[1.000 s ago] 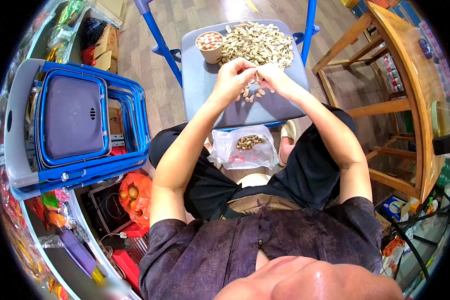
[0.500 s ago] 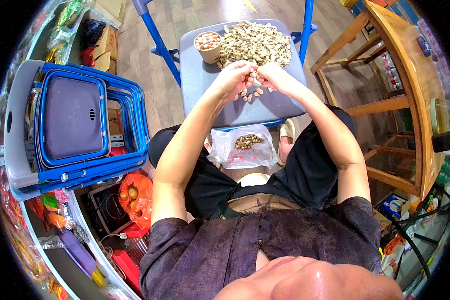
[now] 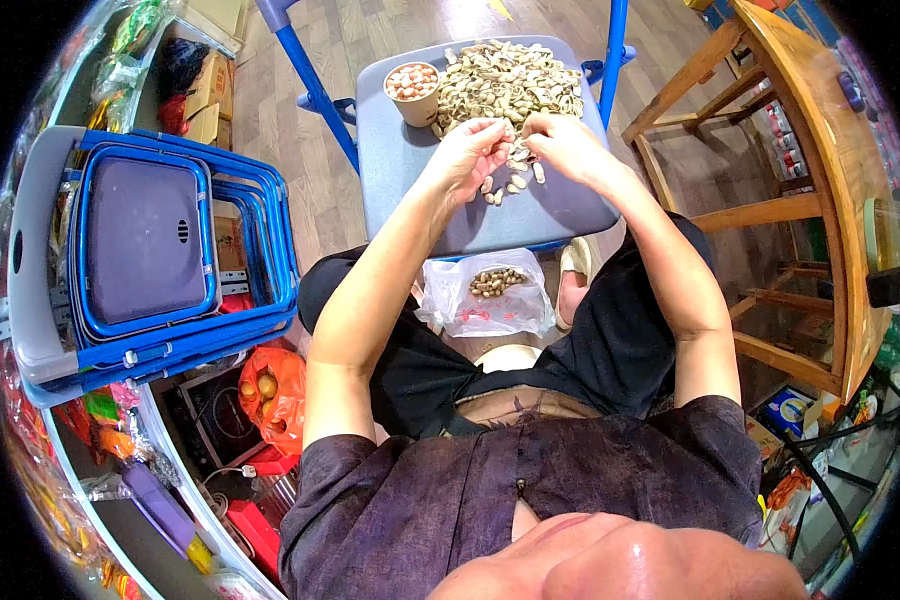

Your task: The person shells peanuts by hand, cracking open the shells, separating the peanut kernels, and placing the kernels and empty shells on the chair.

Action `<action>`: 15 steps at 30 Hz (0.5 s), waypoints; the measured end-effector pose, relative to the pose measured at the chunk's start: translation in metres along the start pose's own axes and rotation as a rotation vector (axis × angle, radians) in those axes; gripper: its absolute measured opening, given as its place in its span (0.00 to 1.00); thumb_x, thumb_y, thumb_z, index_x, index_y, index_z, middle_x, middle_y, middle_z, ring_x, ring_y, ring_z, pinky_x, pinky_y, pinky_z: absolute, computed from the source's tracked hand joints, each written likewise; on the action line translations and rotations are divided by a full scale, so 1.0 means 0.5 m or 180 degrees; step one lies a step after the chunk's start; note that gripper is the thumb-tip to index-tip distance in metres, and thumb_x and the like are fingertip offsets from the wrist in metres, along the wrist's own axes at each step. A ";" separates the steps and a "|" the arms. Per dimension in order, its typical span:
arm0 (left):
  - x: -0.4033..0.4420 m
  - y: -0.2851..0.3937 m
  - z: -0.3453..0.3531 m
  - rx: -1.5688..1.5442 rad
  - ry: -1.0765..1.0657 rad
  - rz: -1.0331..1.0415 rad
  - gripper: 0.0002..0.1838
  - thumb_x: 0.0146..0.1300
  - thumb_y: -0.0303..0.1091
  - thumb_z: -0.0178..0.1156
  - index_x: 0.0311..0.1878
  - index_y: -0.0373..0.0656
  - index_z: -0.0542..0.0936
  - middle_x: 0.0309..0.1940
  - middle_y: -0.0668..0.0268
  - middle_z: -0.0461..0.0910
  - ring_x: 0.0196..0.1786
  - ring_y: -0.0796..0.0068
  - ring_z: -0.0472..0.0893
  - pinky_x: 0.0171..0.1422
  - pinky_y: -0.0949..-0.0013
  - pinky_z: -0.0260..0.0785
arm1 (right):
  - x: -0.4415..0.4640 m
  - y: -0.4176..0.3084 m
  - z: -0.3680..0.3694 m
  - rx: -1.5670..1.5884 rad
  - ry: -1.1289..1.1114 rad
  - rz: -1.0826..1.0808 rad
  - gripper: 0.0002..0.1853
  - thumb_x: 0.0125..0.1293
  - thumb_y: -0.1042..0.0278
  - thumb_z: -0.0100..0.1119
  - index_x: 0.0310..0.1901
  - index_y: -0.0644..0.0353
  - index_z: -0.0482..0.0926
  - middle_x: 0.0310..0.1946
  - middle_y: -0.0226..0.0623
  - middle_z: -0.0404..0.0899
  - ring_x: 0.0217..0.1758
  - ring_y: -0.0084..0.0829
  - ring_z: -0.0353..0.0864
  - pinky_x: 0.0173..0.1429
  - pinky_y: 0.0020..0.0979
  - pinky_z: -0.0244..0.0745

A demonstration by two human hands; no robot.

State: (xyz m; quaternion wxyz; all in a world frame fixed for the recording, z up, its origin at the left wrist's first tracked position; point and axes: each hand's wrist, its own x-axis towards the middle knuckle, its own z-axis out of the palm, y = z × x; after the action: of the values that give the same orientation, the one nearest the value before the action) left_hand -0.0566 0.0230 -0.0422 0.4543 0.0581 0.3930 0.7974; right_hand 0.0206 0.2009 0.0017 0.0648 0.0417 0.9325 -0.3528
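Note:
On the seat of a grey-and-blue folding chair (image 3: 430,220) lies a big heap of peanuts in their shells (image 3: 510,85). A paper cup (image 3: 413,98) full of shelled pinkish peanuts stands at the heap's left. My left hand (image 3: 473,158), fingers curled and tips pinched, has a peanut at its fingertips. Close by on the right, my right hand (image 3: 567,147) is closed with fingers bent down; what it grips is hidden. Several loose peanuts and shell pieces (image 3: 516,183) lie on the seat below and between the hands.
Below the seat, between my feet, a white plastic bag (image 3: 470,310) holds a small pile of brownish peanuts (image 3: 498,284). Folded blue chairs (image 3: 150,240) lean at the left, above an orange bag (image 3: 275,400). A wooden table (image 3: 820,180) stands at the right.
My hands, together at one peanut before, have drawn slightly apart. The right hand has risen a little, and more pieces show on the seat beneath them.

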 end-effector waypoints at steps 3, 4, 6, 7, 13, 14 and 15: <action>0.003 -0.001 -0.002 0.0027 0.0044 0.0006 0.08 0.67 0.32 0.60 0.44 0.38 0.77 0.36 0.66 0.80 0.34 0.82 0.78 0.41 0.81 0.74 | 0.007 0.023 0.016 -0.0233 0.0853 -0.0504 0.14 0.60 0.63 0.51 0.42 0.60 0.81 0.33 0.46 0.79 0.45 0.45 0.80 0.52 0.42 0.73; 0.004 -0.001 -0.002 0.0022 0.0041 -0.0005 0.08 0.67 0.32 0.60 0.44 0.38 0.77 0.36 0.66 0.80 0.34 0.82 0.78 0.41 0.81 0.74 | 0.002 0.014 0.011 -0.0165 0.0948 -0.0681 0.14 0.60 0.64 0.52 0.43 0.60 0.81 0.36 0.45 0.80 0.47 0.45 0.79 0.53 0.41 0.73; 0.007 -0.003 -0.004 -0.0010 0.0006 -0.0021 0.08 0.67 0.32 0.60 0.44 0.38 0.77 0.36 0.66 0.80 0.34 0.82 0.78 0.41 0.80 0.74 | 0.002 0.005 0.011 -0.0096 0.1044 -0.0857 0.13 0.61 0.64 0.53 0.45 0.59 0.80 0.39 0.44 0.80 0.49 0.44 0.78 0.54 0.40 0.72; 0.008 -0.003 -0.005 -0.0043 -0.0029 -0.0036 0.08 0.67 0.32 0.61 0.44 0.38 0.77 0.36 0.66 0.80 0.34 0.82 0.78 0.41 0.80 0.75 | 0.004 0.004 0.014 0.0028 0.0969 -0.0991 0.13 0.62 0.64 0.54 0.44 0.59 0.81 0.38 0.43 0.80 0.47 0.44 0.79 0.53 0.40 0.73; 0.009 -0.009 -0.017 -0.0045 -0.0056 0.0011 0.09 0.67 0.31 0.60 0.46 0.38 0.78 0.36 0.67 0.81 0.37 0.81 0.80 0.43 0.79 0.75 | -0.003 -0.006 0.017 0.0295 0.0771 -0.1020 0.10 0.63 0.65 0.58 0.40 0.62 0.81 0.33 0.41 0.79 0.40 0.40 0.79 0.46 0.37 0.73; 0.006 -0.008 -0.015 -0.0044 -0.0054 0.0014 0.09 0.67 0.31 0.60 0.46 0.38 0.78 0.36 0.67 0.81 0.37 0.81 0.80 0.43 0.79 0.75 | -0.004 -0.007 0.019 0.0287 0.0835 -0.1068 0.09 0.63 0.67 0.60 0.40 0.63 0.81 0.32 0.40 0.79 0.38 0.36 0.79 0.43 0.33 0.73; 0.004 -0.009 -0.014 -0.0044 -0.0075 0.0059 0.09 0.67 0.31 0.60 0.46 0.37 0.78 0.36 0.67 0.81 0.37 0.81 0.80 0.43 0.79 0.75 | -0.005 -0.010 0.018 0.0286 0.0833 -0.1072 0.09 0.63 0.67 0.60 0.40 0.63 0.81 0.32 0.40 0.79 0.38 0.36 0.79 0.43 0.33 0.73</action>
State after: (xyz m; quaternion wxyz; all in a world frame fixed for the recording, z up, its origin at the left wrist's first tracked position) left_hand -0.0580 0.0218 -0.0506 0.4518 0.0679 0.3816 0.8035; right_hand 0.0235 0.1912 -0.0012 -0.1186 -0.0664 0.9101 -0.3914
